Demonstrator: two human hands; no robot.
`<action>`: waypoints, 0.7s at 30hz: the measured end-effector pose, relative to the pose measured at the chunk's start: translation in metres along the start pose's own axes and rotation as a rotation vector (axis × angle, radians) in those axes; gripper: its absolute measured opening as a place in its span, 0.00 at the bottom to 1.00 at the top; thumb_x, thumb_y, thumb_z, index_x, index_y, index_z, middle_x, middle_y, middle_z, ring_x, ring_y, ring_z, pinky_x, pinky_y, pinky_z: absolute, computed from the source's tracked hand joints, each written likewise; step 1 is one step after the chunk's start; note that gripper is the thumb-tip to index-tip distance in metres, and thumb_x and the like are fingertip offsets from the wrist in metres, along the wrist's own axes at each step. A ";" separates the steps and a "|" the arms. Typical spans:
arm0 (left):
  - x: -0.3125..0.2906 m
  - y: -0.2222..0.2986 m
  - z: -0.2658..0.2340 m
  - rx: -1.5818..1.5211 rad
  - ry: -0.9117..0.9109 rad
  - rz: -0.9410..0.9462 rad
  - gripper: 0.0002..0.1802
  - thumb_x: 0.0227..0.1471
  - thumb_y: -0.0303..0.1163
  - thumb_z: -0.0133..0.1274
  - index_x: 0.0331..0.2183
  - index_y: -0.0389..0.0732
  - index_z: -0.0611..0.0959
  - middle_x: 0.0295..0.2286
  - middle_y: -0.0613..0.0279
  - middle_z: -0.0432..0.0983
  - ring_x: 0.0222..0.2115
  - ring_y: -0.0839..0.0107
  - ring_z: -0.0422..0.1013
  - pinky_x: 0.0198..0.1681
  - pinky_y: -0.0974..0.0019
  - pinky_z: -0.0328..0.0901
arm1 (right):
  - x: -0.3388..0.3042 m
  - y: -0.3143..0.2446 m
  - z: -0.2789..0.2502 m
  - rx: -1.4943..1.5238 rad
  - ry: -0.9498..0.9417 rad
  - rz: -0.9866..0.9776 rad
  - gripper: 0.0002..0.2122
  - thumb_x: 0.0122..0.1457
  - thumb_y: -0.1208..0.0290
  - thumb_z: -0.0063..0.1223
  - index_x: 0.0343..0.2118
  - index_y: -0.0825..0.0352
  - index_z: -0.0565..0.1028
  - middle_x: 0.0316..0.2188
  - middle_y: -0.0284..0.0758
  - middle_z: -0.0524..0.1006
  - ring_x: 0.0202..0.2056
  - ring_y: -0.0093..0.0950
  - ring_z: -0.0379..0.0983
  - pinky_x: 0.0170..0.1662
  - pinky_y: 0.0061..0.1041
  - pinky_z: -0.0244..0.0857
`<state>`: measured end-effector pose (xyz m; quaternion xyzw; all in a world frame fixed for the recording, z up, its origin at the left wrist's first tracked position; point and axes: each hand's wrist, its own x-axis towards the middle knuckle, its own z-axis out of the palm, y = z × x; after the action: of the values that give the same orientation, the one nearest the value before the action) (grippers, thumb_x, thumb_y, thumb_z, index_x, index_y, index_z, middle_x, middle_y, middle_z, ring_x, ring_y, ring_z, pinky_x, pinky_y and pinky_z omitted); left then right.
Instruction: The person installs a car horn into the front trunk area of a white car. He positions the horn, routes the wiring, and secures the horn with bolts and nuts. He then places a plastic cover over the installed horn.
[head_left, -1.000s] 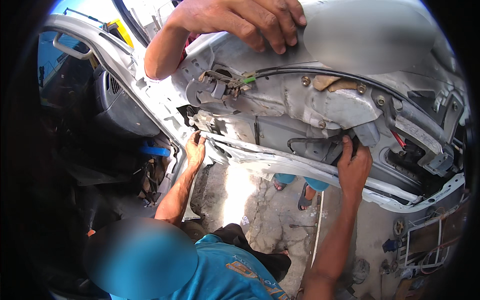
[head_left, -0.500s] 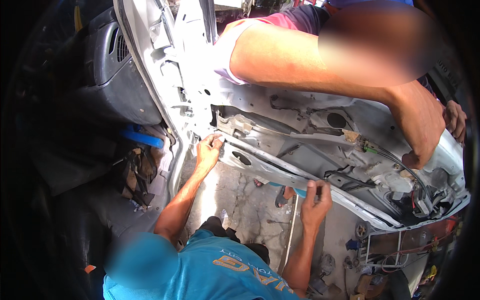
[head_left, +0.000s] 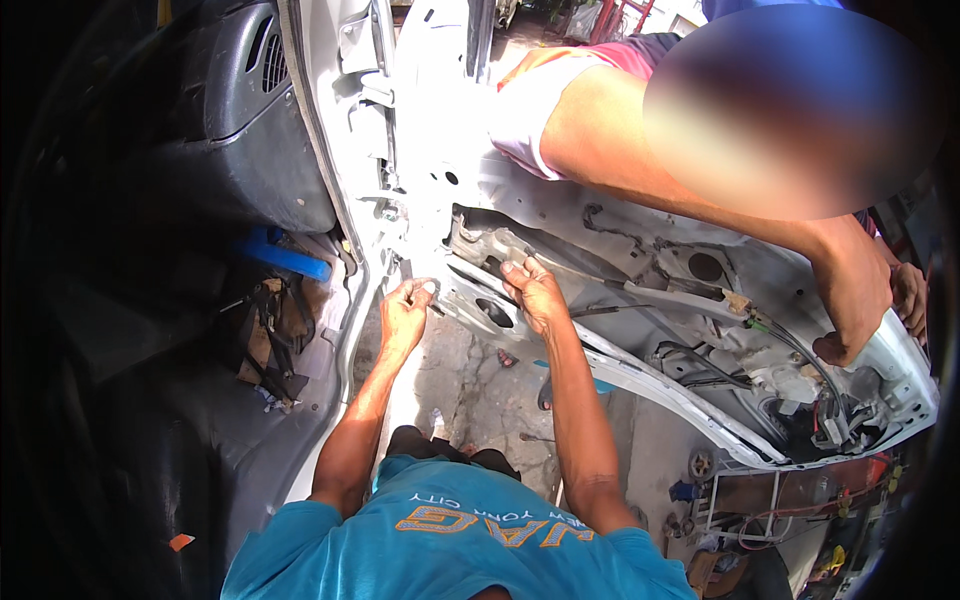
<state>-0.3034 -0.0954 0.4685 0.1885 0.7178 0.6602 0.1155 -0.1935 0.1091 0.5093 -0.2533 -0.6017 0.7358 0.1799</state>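
Note:
A stripped, light-grey car door [head_left: 640,375] hangs open in front of me, its inner panel off. My left hand [head_left: 404,312] is closed at the door's hinge-side lower edge, thumb against fingers. A small dark tip shows beside it, too small to name. My right hand [head_left: 537,293] is raised over the opening at the hinge side of the door, thumb and fingers pinched together. A small dark bit shows at its fingertips, and I cannot make out what it is. A dark cable [head_left: 612,310] runs inside the door just right of this hand.
Across the door a co-worker's arm [head_left: 690,180] reaches over, with a hand [head_left: 855,300] on the far right end. A black dashboard [head_left: 250,130] and blue bar [head_left: 285,258] are at left. A white metal frame [head_left: 745,505] stands on the concrete floor [head_left: 460,375] at lower right.
My right hand has left the door's lower edge and moved left and up into the opening near my left hand. My left hand has shifted slightly downward. The view has shifted somewhat.

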 end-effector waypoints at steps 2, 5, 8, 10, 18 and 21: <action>-0.011 -0.005 -0.009 0.038 0.036 -0.045 0.14 0.58 0.31 0.54 0.42 0.33 0.83 0.29 0.59 0.82 0.31 0.75 0.76 0.36 0.70 0.69 | 0.005 0.004 0.001 -0.060 -0.061 0.013 0.17 0.61 0.67 0.61 0.50 0.69 0.74 0.42 0.29 0.78 0.41 0.18 0.70 0.49 0.23 0.63; -0.023 -0.011 -0.018 0.058 0.067 -0.056 0.14 0.57 0.29 0.53 0.43 0.32 0.83 0.28 0.57 0.83 0.30 0.75 0.77 0.36 0.70 0.70 | 0.011 0.012 0.007 -0.102 -0.030 -0.130 0.17 0.61 0.66 0.61 0.49 0.69 0.75 0.38 0.29 0.79 0.38 0.18 0.70 0.45 0.22 0.64; -0.040 -0.027 -0.020 0.046 0.116 -0.072 0.15 0.56 0.30 0.54 0.43 0.32 0.83 0.28 0.56 0.83 0.30 0.74 0.77 0.37 0.69 0.70 | 0.009 0.007 0.007 -0.421 0.040 -0.114 0.18 0.60 0.59 0.61 0.44 0.71 0.77 0.33 0.32 0.80 0.33 0.19 0.70 0.39 0.24 0.65; -0.045 -0.029 -0.016 0.079 0.105 -0.082 0.15 0.56 0.30 0.53 0.43 0.32 0.83 0.28 0.56 0.83 0.30 0.74 0.77 0.37 0.69 0.70 | 0.003 -0.003 0.009 -0.489 0.060 -0.208 0.19 0.61 0.58 0.60 0.43 0.71 0.77 0.31 0.33 0.80 0.32 0.20 0.70 0.38 0.25 0.65; -0.041 -0.027 -0.004 0.107 0.073 -0.074 0.15 0.57 0.34 0.56 0.41 0.34 0.84 0.28 0.58 0.82 0.29 0.75 0.76 0.36 0.69 0.69 | 0.033 0.035 0.014 -0.010 0.169 -0.371 0.10 0.64 0.67 0.57 0.38 0.71 0.77 0.29 0.31 0.79 0.33 0.20 0.74 0.37 0.21 0.68; -0.038 -0.020 -0.004 0.111 0.060 -0.065 0.15 0.56 0.37 0.57 0.41 0.36 0.85 0.28 0.56 0.82 0.27 0.74 0.74 0.34 0.67 0.68 | 0.035 0.024 0.019 0.094 0.159 -0.351 0.08 0.63 0.70 0.57 0.38 0.71 0.77 0.33 0.32 0.79 0.35 0.21 0.75 0.41 0.22 0.72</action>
<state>-0.2730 -0.1165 0.4458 0.1510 0.7623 0.6206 0.1047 -0.2319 0.1087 0.4829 -0.1930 -0.5854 0.6981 0.3643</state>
